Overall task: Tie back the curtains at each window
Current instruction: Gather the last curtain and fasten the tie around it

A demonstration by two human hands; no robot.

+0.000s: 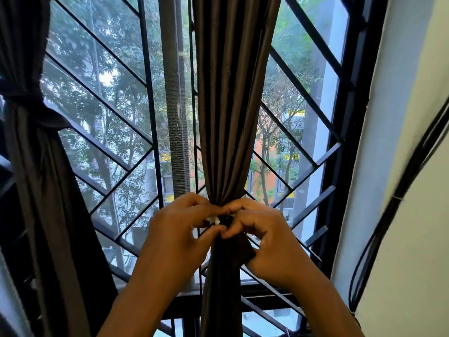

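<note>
Curtains first: the middle curtain (230, 93) hangs down the centre of the frame, dark brown, its folds gathered tight into a narrow waist just below mid-height, then falling on to the bottom edge. Both hands are right at that waist. The left hand (179, 229) comes up from the lower centre, fingers curled, thumb and forefinger pinching at the gathered cloth, where a small white bit (214, 220) shows between the fingertips; what it is, I cannot tell. The right hand (264, 237) meets it from the other side, its grip also pinched in, fingertips touching those of the left hand, with a dark tie strip (246, 249) running under its fingers and a loose end poking out just beside the palm. Whether the strip goes fully round the cloth is hidden behind the hands.

Over at the left edge of the frame, a second curtain (41, 166) is already bunched, with a dark band (29, 103) wrapped round it in the upper left. Behind everything, the window grille (116, 132) with its slanted black bars, trees and buildings beyond. On the right, a pale wall (413, 166) with black cables (393, 215) curving down it.
</note>
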